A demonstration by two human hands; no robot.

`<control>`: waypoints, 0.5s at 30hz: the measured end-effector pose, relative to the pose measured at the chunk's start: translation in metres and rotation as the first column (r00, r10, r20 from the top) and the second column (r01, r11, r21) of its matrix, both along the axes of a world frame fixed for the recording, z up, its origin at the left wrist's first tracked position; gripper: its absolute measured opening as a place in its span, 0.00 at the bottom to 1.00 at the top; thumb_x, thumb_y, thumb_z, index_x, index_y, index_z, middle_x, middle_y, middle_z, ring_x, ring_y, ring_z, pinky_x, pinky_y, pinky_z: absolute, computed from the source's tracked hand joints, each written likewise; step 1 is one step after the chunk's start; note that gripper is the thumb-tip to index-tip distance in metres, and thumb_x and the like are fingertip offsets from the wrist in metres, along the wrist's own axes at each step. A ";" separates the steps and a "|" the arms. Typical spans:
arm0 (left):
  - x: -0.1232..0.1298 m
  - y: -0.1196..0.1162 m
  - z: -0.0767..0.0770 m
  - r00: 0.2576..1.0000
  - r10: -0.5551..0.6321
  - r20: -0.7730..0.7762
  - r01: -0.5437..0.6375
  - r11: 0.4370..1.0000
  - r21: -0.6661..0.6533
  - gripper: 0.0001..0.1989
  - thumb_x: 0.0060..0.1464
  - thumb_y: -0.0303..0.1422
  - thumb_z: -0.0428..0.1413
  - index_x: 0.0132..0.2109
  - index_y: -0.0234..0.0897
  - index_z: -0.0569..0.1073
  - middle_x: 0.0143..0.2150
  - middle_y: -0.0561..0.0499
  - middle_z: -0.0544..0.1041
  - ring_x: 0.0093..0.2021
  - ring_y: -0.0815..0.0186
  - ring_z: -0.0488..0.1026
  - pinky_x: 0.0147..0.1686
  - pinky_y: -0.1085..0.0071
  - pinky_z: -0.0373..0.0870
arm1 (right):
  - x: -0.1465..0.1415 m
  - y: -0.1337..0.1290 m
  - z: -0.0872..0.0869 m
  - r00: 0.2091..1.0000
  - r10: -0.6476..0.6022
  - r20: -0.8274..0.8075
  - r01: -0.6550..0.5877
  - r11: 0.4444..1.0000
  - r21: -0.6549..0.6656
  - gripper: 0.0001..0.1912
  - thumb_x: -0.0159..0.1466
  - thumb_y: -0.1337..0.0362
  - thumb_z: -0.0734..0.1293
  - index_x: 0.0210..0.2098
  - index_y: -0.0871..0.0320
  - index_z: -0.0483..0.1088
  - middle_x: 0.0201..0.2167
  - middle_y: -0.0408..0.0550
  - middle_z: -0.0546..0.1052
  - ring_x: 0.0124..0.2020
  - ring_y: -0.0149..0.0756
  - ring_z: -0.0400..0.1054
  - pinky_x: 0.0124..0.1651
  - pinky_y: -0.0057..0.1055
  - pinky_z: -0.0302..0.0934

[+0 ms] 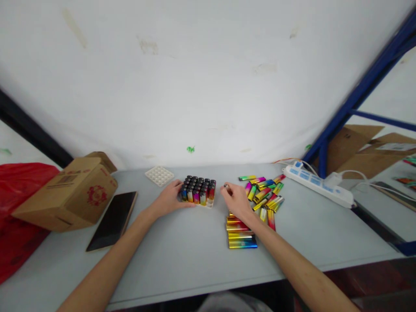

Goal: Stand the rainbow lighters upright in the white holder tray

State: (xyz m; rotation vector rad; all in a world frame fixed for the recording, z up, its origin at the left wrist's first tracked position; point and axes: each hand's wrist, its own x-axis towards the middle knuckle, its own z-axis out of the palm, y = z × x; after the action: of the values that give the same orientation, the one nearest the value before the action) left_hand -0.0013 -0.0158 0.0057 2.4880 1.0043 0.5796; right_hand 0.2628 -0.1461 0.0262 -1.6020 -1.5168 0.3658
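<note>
Several shiny rainbow-coloured lighters (196, 190) with black tops stand upright in rows in a white tray (209, 203). A few slots show bare at the tray's front right corner. My left hand (170, 197) is wrapped round the left side of this block. Just right of the tray, my right hand (236, 199) is closed on a lighter (226, 186); only its dark end shows, the rest hidden by my fingers. Under and below that wrist lies a column of lighters (240, 236) side by side. A loose pile of lighters (264, 193) lies to the right.
Behind my left hand lies a second white tray (159, 175). A dark-screened tablet (113, 219), a cardboard box (73, 190) and a red plastic bag (22, 208) stand at the left. A white power strip (318, 184) with cables runs along the right, near a blue metal frame (351, 102).
</note>
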 end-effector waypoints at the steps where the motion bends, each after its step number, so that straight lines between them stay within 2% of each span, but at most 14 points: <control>1: 0.000 0.000 0.000 1.000 0.001 -0.002 -0.001 1.000 0.002 0.32 0.42 0.59 0.72 0.49 0.44 0.81 0.51 0.42 0.81 0.52 0.45 0.78 0.55 0.53 0.77 | 0.001 0.000 0.001 1.000 -0.001 0.007 0.001 1.000 0.000 0.19 0.68 0.57 0.60 0.21 0.52 0.55 0.17 0.36 0.58 0.22 0.31 0.54 0.30 0.32 0.44; 7: 0.001 -0.001 0.002 1.000 0.005 -0.002 -0.005 1.000 -0.024 0.33 0.41 0.59 0.72 0.49 0.44 0.81 0.52 0.43 0.81 0.53 0.45 0.78 0.56 0.54 0.77 | 0.003 -0.004 0.009 0.998 0.006 0.067 -0.007 1.000 0.014 0.26 0.72 0.50 0.61 0.21 0.52 0.53 0.16 0.35 0.55 0.22 0.30 0.51 0.31 0.32 0.44; 12: 0.000 -0.001 0.002 1.000 -0.001 0.002 0.001 1.000 -0.023 0.33 0.42 0.60 0.71 0.49 0.44 0.81 0.52 0.43 0.81 0.53 0.45 0.78 0.57 0.54 0.77 | 0.006 -0.004 0.010 0.995 0.008 0.095 -0.006 1.000 -0.015 0.20 0.70 0.59 0.61 0.22 0.52 0.55 0.17 0.37 0.60 0.22 0.32 0.55 0.32 0.33 0.45; 15: 0.000 0.000 0.001 1.000 -0.009 0.013 0.009 1.000 -0.010 0.31 0.43 0.59 0.72 0.49 0.45 0.81 0.51 0.43 0.81 0.52 0.46 0.78 0.55 0.53 0.77 | 0.007 -0.004 0.010 0.992 0.014 0.124 -0.011 1.000 -0.026 0.19 0.71 0.60 0.61 0.23 0.52 0.55 0.18 0.37 0.61 0.22 0.33 0.56 0.32 0.32 0.46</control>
State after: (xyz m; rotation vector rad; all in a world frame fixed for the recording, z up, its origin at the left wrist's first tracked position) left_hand -0.0013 -0.0161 0.0064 2.4756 0.9883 0.5854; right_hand 0.2700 -0.1498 0.0358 -1.6614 -1.6223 0.2979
